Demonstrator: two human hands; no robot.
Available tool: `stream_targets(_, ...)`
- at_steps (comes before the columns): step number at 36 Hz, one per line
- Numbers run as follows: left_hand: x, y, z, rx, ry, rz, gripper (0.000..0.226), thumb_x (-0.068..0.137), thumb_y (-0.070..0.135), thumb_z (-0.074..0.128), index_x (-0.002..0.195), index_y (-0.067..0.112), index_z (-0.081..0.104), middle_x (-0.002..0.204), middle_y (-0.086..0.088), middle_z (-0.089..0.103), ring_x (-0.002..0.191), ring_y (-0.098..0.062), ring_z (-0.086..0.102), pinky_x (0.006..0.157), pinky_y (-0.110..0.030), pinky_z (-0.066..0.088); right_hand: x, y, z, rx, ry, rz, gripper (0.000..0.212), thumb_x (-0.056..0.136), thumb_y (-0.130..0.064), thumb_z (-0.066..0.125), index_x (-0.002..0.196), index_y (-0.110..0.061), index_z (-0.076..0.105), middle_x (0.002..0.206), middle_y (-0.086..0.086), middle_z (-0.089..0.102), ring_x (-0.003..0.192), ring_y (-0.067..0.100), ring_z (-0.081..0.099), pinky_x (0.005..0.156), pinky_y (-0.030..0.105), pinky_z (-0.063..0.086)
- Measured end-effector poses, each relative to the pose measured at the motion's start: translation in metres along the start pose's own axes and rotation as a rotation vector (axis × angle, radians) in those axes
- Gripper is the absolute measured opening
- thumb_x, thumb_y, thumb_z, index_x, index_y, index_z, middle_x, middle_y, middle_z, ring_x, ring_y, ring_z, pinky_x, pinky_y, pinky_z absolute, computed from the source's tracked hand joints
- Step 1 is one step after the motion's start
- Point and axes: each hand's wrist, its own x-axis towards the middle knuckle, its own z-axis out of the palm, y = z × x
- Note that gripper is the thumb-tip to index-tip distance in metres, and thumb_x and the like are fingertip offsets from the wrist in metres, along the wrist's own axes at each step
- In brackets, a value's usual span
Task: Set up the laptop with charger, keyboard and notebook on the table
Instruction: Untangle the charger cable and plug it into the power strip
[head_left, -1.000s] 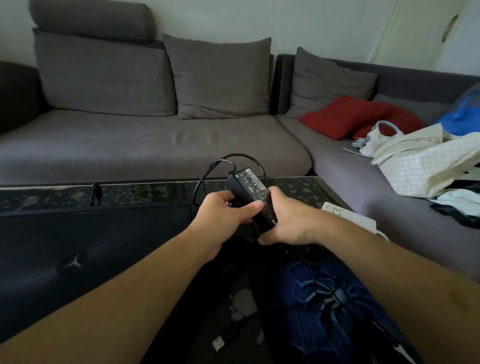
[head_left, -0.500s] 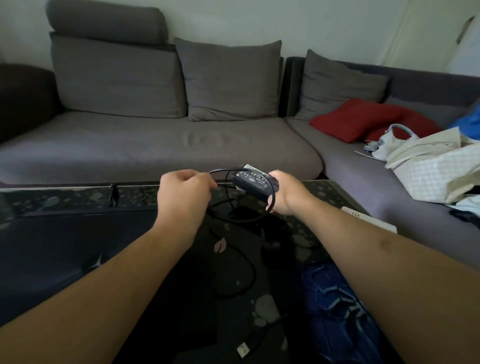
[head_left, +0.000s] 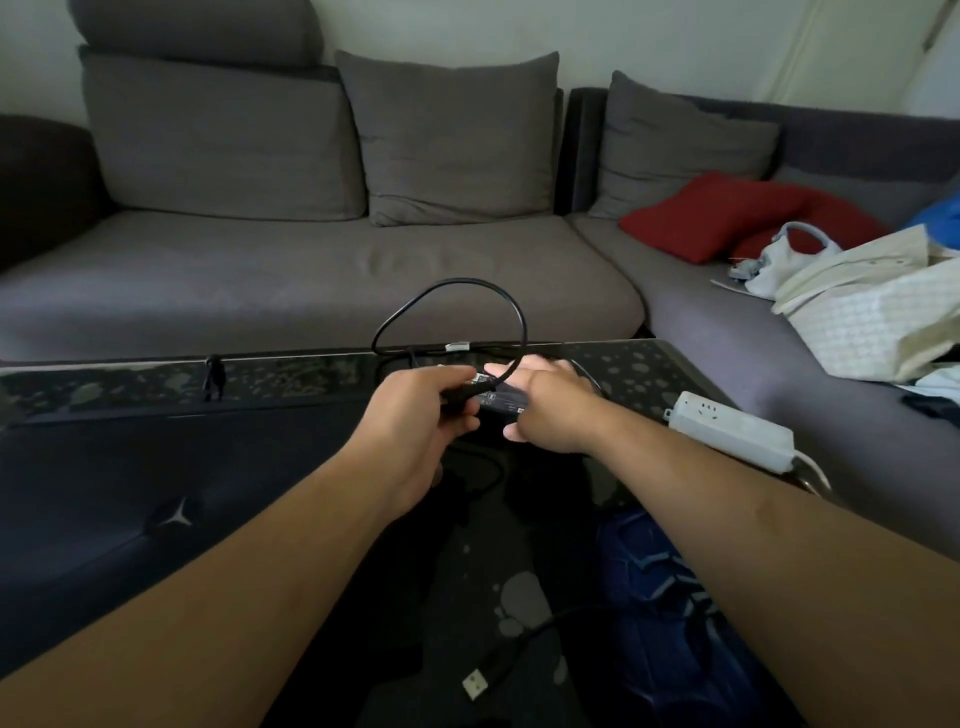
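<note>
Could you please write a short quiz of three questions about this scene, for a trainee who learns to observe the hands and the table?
1. True or false: the white power strip lies on the sofa seat.
2. What does the left hand hold? A) the black charger cable B) the red cushion C) the USB plug
3. Fill in: the right hand is on the black charger ____.

Key:
1. False; it lies at the right edge of the dark table.
2. A
3. brick
</note>
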Motion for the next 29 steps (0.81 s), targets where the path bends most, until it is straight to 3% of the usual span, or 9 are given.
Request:
stream_targets(2, -0.006, -0.002, 0.005, -0.045, -0.043, 0.002, 0.019, 0.101, 0.001, 0.056, 0.108, -0.009, 0.070, 0.102, -0.018, 0.067, 0.089, -0.025, 0.066, 0.069, -0.025, 0.061, -0.010, 0.003, -0.003, 0.076, 0.091, -0.050, 0.068, 0.085, -0.023, 0.066, 0.152, -0.032, 0.053, 0.152, 0.001, 0.048, 0.140, 0.029, 0.041, 0.118, 0.040, 0.037)
stream_targets(4, -0.011, -0.003, 0.013, -0.063, -0.071, 0.026, 0.021, 0.104, -0.002, 0.052, 0.115, -0.010, 0.067, 0.116, -0.021, 0.068, 0.105, -0.027, 0.071, 0.078, -0.025, 0.063, -0.026, 0.005, -0.010, 0.301, 0.155, -0.043, 0.048, 0.074, -0.026, 0.060, 0.119, -0.025, 0.074, 0.116, 0.002, 0.068, 0.107, 0.023, 0.062, 0.092, 0.036, 0.053)
stream_targets(7, -0.020, -0.008, 0.029, 0.076, -0.115, 0.125, 0.018, 0.104, 0.000, 0.053, 0.112, -0.005, 0.070, 0.112, -0.024, 0.074, 0.099, -0.019, 0.076, 0.098, -0.035, 0.060, -0.048, 0.004, -0.024, 0.807, 0.039, 0.032, 0.018, 0.084, -0.005, 0.061, 0.097, -0.006, 0.073, 0.088, 0.006, 0.070, 0.071, 0.018, 0.061, 0.059, 0.028, 0.043)
stream_targets(10, -0.030, -0.016, 0.052, 0.351, -0.180, 0.233, 0.019, 0.100, 0.018, 0.061, 0.105, 0.009, 0.077, 0.102, -0.018, 0.079, 0.097, -0.026, 0.077, 0.098, -0.048, 0.059, -0.062, 0.014, -0.035, 1.057, -0.055, 0.060, 0.012, 0.100, -0.016, 0.062, 0.102, -0.008, 0.071, 0.090, 0.013, 0.070, 0.072, 0.022, 0.066, 0.056, 0.028, 0.046)
stream_targets(13, -0.037, -0.026, 0.070, 0.541, -0.262, 0.310, 0.026, 0.087, 0.032, 0.064, 0.106, 0.021, 0.078, 0.097, -0.004, 0.081, 0.099, -0.029, 0.076, 0.096, -0.056, 0.058, -0.071, 0.031, -0.048, 1.043, -0.005, 0.110, 0.017, 0.101, -0.030, 0.068, 0.103, -0.014, 0.072, 0.082, 0.006, 0.069, 0.068, 0.019, 0.064, 0.058, 0.030, 0.048)
stream_targets(16, -0.040, -0.034, 0.084, 0.659, -0.337, 0.353, 0.021, 0.087, 0.029, 0.068, 0.105, 0.024, 0.077, 0.096, -0.001, 0.080, 0.098, -0.029, 0.075, 0.095, -0.055, 0.058, -0.078, 0.049, -0.060, 0.895, 0.094, 0.133, 0.011, 0.097, -0.027, 0.073, 0.095, -0.016, 0.073, 0.074, 0.002, 0.067, 0.064, 0.018, 0.056, 0.053, 0.029, 0.043)
stream_targets(21, -0.039, -0.045, 0.101, 0.540, -0.405, 0.289, 0.033, 0.092, 0.005, 0.075, 0.123, 0.016, 0.073, 0.109, 0.001, 0.078, 0.102, -0.010, 0.075, 0.092, -0.020, 0.057, -0.081, 0.077, -0.073, 0.495, 0.255, 0.065, 0.016, 0.095, -0.031, 0.071, 0.082, -0.022, 0.072, 0.060, -0.004, 0.062, 0.057, 0.017, 0.057, 0.053, 0.032, 0.048)
stream_targets(24, -0.037, -0.048, 0.109, 0.365, -0.414, 0.159, 0.037, 0.091, 0.005, 0.077, 0.126, 0.012, 0.069, 0.114, -0.007, 0.078, 0.107, -0.017, 0.075, 0.099, -0.032, 0.058, -0.079, 0.094, -0.079, 0.671, 0.254, 0.117, 0.021, 0.100, -0.022, 0.067, 0.080, -0.015, 0.067, 0.055, -0.001, 0.057, 0.049, 0.017, 0.046, 0.050, 0.031, 0.041)
stream_targets(29, -0.037, -0.046, 0.123, 0.130, -0.484, 0.009, 0.022, 0.103, -0.001, 0.055, 0.123, -0.002, 0.066, 0.113, -0.021, 0.077, 0.106, -0.028, 0.076, 0.092, -0.034, 0.062, -0.081, 0.113, -0.084, 1.162, 0.225, 0.267, 0.009, 0.098, 0.002, 0.061, 0.090, 0.003, 0.062, 0.068, 0.011, 0.049, 0.040, 0.011, 0.032, 0.038, 0.022, 0.027)
